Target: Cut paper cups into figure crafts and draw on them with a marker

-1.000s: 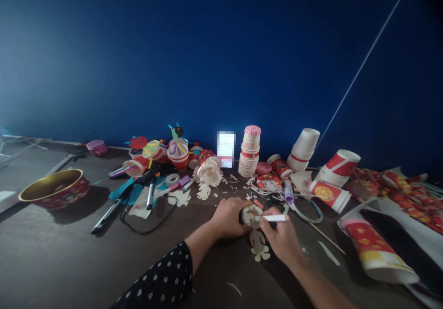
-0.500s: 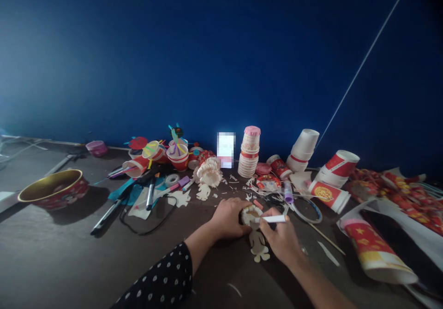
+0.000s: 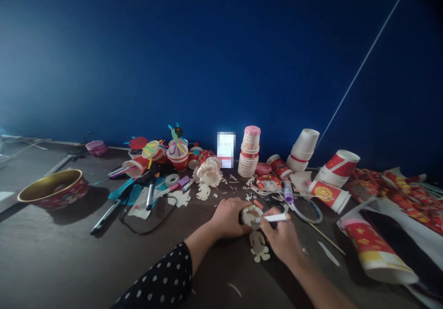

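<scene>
Low in the middle of the head view lies a cream paper cutout [image 3: 259,246], with a round, frilled-edge top and a figure-like shape hanging below it. My left hand [image 3: 231,217] is closed around the left side of its round top and steadies it on the table. Between the fingers of my right hand [image 3: 281,236] is a white marker [image 3: 275,218] with an orange end. Its tip touches or nearly touches the inside of the round part. A small orange piece [image 3: 258,204], perhaps a marker cap, lies just beyond the cutout.
Stacked paper cups [image 3: 248,161] stand behind my hands among paper scraps. To the left are a gold-rimmed bowl [image 3: 57,200], a box cutter [image 3: 110,214] and a black marker [image 3: 150,194]. A red cup [image 3: 375,249] lies beside a dark phone [image 3: 401,240] at right.
My right hand and the marker have shifted very slightly over the round part of the cutout. My left hand stays in place.
</scene>
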A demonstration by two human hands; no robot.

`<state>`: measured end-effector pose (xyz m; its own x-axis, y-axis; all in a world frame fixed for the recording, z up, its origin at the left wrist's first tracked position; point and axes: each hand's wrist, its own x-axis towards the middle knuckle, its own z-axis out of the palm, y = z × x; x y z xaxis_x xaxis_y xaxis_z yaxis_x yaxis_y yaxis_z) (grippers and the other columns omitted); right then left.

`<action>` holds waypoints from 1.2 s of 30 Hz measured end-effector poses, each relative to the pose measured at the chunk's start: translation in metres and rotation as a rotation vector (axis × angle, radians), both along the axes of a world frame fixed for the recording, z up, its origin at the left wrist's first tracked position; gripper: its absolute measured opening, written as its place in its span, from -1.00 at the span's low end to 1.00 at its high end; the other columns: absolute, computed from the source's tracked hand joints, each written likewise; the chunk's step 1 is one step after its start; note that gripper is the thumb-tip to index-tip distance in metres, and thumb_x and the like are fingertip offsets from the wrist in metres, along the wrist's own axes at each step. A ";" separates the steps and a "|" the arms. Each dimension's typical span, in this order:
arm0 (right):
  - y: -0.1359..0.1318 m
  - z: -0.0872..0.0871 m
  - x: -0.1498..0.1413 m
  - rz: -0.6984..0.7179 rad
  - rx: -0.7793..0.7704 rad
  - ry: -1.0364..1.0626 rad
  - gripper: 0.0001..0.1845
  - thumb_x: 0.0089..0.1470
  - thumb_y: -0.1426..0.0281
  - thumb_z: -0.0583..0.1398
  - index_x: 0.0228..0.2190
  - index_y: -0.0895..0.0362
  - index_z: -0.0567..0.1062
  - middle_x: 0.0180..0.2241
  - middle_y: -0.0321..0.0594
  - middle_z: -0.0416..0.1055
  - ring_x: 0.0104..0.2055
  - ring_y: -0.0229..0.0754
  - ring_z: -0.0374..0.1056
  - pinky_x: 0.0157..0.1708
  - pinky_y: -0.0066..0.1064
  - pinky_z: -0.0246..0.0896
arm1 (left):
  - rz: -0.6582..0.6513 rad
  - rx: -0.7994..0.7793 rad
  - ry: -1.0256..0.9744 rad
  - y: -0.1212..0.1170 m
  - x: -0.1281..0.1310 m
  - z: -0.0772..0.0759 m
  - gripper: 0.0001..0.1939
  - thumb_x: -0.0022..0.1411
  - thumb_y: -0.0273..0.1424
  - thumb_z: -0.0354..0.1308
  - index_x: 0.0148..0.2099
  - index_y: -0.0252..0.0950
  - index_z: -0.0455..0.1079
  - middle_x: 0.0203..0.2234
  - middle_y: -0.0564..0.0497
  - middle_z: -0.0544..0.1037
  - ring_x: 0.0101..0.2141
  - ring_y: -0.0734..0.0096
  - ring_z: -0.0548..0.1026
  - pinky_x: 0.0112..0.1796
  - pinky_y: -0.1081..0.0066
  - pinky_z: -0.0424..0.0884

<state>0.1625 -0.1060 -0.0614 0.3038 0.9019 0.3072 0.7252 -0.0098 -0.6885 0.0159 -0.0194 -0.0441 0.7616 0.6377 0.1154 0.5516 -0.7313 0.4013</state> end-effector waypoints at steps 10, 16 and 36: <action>0.000 -0.001 0.001 -0.016 -0.006 0.014 -0.80 -0.03 0.27 0.04 -0.54 0.11 0.33 -0.75 -0.33 0.31 -0.67 -0.21 0.28 -0.63 -0.46 0.11 | -0.004 -0.008 -0.016 0.000 -0.001 0.000 -0.42 -0.16 -0.22 0.18 -0.01 -0.11 0.26 -0.22 0.03 0.44 -0.20 0.24 0.38 -0.16 0.33 0.23; 0.000 -0.002 0.001 -0.023 0.000 0.026 -0.81 -0.03 0.26 0.05 -0.53 0.11 0.33 -0.72 -0.30 0.33 -0.64 -0.17 0.33 -0.66 -0.46 0.11 | 0.007 -0.019 -0.005 0.000 -0.001 0.000 -0.40 -0.17 -0.22 0.19 0.00 -0.12 0.25 -0.19 0.02 0.43 -0.19 0.23 0.37 -0.15 0.32 0.22; 0.000 -0.004 0.002 -0.024 -0.021 0.030 -0.80 -0.01 0.26 0.03 -0.52 0.11 0.31 -0.71 -0.30 0.34 -0.64 -0.18 0.33 -0.64 -0.46 0.13 | -0.004 0.012 -0.045 0.001 -0.001 -0.004 -0.42 -0.17 -0.19 0.19 -0.02 -0.10 0.27 -0.25 0.03 0.44 -0.23 0.24 0.39 -0.18 0.32 0.24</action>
